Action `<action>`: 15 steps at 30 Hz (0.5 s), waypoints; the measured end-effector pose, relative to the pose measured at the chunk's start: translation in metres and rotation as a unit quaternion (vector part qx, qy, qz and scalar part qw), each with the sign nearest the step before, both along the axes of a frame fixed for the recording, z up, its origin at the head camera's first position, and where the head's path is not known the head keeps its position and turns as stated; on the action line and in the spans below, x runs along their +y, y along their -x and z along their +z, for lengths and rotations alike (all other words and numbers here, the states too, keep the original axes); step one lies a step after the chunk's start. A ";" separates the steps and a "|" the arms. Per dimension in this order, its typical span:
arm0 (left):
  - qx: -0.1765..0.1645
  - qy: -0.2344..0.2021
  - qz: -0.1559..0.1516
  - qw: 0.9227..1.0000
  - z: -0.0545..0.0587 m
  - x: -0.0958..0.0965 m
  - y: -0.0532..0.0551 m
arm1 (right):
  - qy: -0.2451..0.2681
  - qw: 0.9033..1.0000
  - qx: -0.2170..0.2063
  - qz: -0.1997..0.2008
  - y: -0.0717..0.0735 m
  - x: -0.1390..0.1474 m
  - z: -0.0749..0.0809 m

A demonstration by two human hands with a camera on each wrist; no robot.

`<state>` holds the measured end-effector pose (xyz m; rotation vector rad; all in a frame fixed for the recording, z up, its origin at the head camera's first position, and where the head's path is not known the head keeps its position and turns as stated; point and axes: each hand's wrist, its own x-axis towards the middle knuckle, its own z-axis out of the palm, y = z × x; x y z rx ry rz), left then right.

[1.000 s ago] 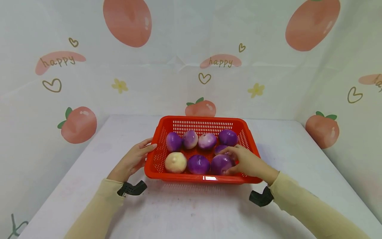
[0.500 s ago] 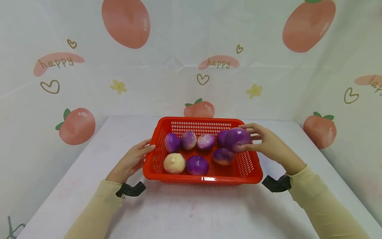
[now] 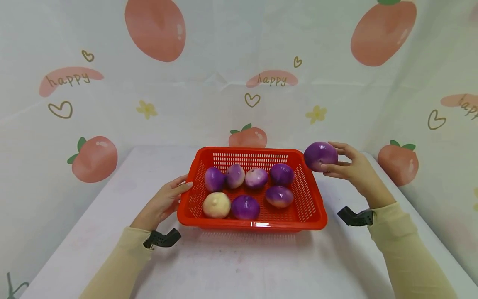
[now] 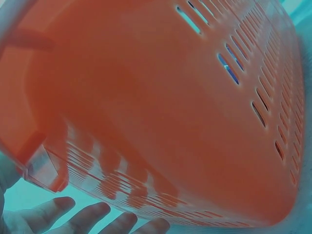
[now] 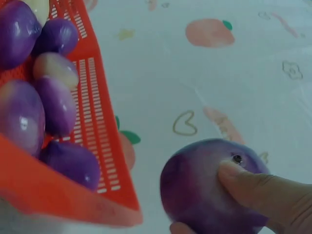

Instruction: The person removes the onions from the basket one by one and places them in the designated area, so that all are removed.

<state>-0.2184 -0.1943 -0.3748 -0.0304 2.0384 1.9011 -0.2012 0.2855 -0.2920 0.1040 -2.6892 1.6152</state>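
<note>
A glossy purple onion (image 3: 320, 156) is held up in the air by my right hand (image 3: 354, 168), beside the basket's back right corner. In the right wrist view the thumb (image 5: 253, 187) presses on that onion near a dark spot. My left hand (image 3: 164, 203) holds the left rim of the red plastic basket (image 3: 254, 224), thumb over the rim and fingers outside. Within the basket lie several purple and pale-purple onions, among them one at the front (image 3: 245, 207) and one at the right (image 3: 279, 196), plus a cream-white onion (image 3: 216, 205) with a nub.
The basket stands on a white-covered table (image 3: 239, 265). A white printed cloth (image 3: 201, 112) hangs behind and at both sides. Each wrist carries a black camera mount, such as the right one (image 3: 354, 216).
My right hand has lifted the purple onion out of the basket's front right area and carried it up, rightward and back past the rim. My left hand stays on the rim.
</note>
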 end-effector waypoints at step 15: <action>0.005 -0.004 0.000 1.000 0.001 0.001 -0.002 | 0.288 0.958 0.011 0.001 0.026 0.032 -0.040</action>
